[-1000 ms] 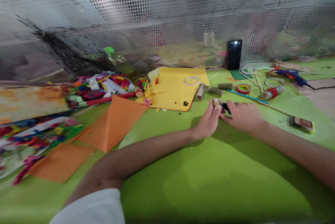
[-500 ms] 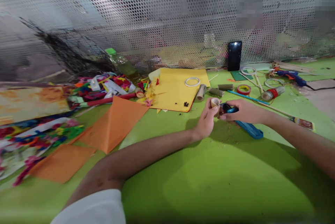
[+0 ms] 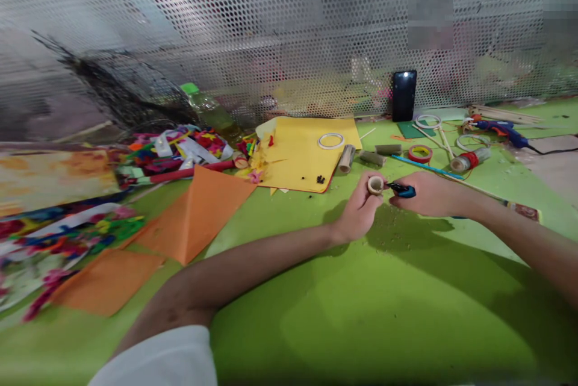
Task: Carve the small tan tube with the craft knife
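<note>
In the head view my left hand point(image 3: 360, 211) is closed round a short bamboo piece point(image 3: 375, 185), its hollow round end turned up toward me. Just to the right, my right hand point(image 3: 427, 194) grips a blue-and-black hand tool point(image 3: 405, 191). Its dark narrow tip points at the side of the bamboo; whether it touches cannot be made out. Most of the tool's handle is hidden under my palm and wrist. Small crumbs lie on the green table point(image 3: 361, 314) below both hands.
Bamboo pieces point(image 3: 347, 159), red tape point(image 3: 419, 153), a blue stick point(image 3: 427, 167) and a glue gun point(image 3: 501, 129) lie beyond my hands. A phone point(image 3: 403, 96) leans on the mesh screen point(image 3: 307, 43). Yellow sheets point(image 3: 298, 157), orange paper point(image 3: 198, 217) and colourful scraps point(image 3: 180, 148) lie leftward.
My left hand has tipped the bamboo piece so its open end faces me more. The right hand has turned the tool and drawn slightly right, its long blue handle now mostly covered.
</note>
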Tool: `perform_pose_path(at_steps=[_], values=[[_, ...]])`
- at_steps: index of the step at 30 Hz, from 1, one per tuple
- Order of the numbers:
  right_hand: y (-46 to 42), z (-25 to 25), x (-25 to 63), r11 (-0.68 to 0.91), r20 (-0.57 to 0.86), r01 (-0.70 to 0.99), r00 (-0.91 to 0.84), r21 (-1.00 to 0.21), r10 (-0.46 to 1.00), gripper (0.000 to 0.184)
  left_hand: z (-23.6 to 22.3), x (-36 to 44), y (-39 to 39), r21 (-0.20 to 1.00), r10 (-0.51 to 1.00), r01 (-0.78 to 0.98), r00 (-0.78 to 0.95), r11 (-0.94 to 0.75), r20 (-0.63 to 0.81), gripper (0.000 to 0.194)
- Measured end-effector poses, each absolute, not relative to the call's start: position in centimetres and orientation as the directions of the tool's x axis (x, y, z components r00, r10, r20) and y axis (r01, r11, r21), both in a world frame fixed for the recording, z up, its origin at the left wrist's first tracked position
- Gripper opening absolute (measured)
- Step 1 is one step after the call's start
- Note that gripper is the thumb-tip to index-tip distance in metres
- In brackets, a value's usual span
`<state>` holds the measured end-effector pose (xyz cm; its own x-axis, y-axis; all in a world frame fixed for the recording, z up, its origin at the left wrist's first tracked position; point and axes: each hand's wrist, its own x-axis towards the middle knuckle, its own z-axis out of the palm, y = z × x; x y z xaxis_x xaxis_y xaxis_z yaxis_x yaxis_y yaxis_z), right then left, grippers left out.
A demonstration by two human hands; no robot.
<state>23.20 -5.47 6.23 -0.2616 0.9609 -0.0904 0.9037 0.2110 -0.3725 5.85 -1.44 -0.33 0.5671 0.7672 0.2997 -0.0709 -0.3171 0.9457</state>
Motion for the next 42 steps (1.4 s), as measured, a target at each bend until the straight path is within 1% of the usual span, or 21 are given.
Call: perform_pose_path(at_steps=[2, 7, 10, 15, 20, 23, 26, 29, 35, 38, 42], values=[[-5.5, 6.2, 23.2, 0.215, -0.101, 0.912, -0.265, -0.349, 0.959, 0.028, -0.4, 5.9, -1.5, 0.947, 0.767, -0.061, 0.571, -0.315, 0.292, 0.021], [-5.6, 6.4, 23.4, 0.206, -0.077, 0.891, -0.258, -0.404, 0.963, 0.025, -0.4, 5.9, -1.5, 0.946, 0.758, -0.084, 0.578, -0.312, 0.301, 0.023], [-5.5, 6.2, 23.4, 0.222, -0.070, 0.897, -0.268, -0.383, 0.961, 0.024, -0.5, 5.9, -1.6, 0.937, 0.751, -0.074, 0.578, -0.341, 0.319, 0.023], [-5.7, 6.0, 23.2, 0.203, -0.130, 0.911, -0.264, -0.359, 0.956, 0.024, -0.6, 5.8, -1.7, 0.892, 0.695, -0.089, 0.594, -0.444, 0.405, 0.026], [-6.0, 6.0, 23.2, 0.216, -0.115, 0.889, -0.284, -0.404, 0.952, 0.023, -0.9, 5.8, -1.6, 0.846, 0.647, -0.122, 0.592, -0.518, 0.481, 0.027], [-5.8, 5.9, 23.3, 0.200, -0.157, 0.889, -0.286, -0.412, 0.945, 0.022, -1.2, 5.8, -1.4, 0.805, 0.612, -0.141, 0.579, -0.576, 0.539, 0.029], [-5.6, 5.9, 23.4, 0.228, -0.166, 0.885, -0.317, -0.406, 0.934, 0.021, -1.4, 5.7, -1.3, 0.748, 0.565, -0.152, 0.564, -0.646, 0.602, 0.031], [-5.6, 5.8, 23.4, 0.261, -0.150, 0.882, -0.341, -0.392, 0.928, 0.020, -1.5, 5.7, -1.2, 0.707, 0.533, -0.149, 0.556, -0.691, 0.638, 0.032], [-5.8, 5.8, 23.1, 0.217, -0.157, 0.908, -0.287, -0.358, 0.945, 0.020, -1.3, 5.5, -1.2, 0.622, 0.464, -0.144, 0.543, -0.770, 0.700, 0.034], [-6.1, 5.9, 23.0, 0.222, -0.140, 0.927, -0.273, -0.301, 0.952, 0.021, -1.2, 5.5, -1.2, 0.590, 0.436, -0.155, 0.533, -0.792, 0.725, 0.036], [-6.2, 6.0, 22.9, 0.221, -0.114, 0.952, -0.249, -0.213, 0.962, 0.024, -1.2, 5.5, -1.2, 0.584, 0.435, -0.157, 0.521, -0.797, 0.734, 0.037]])
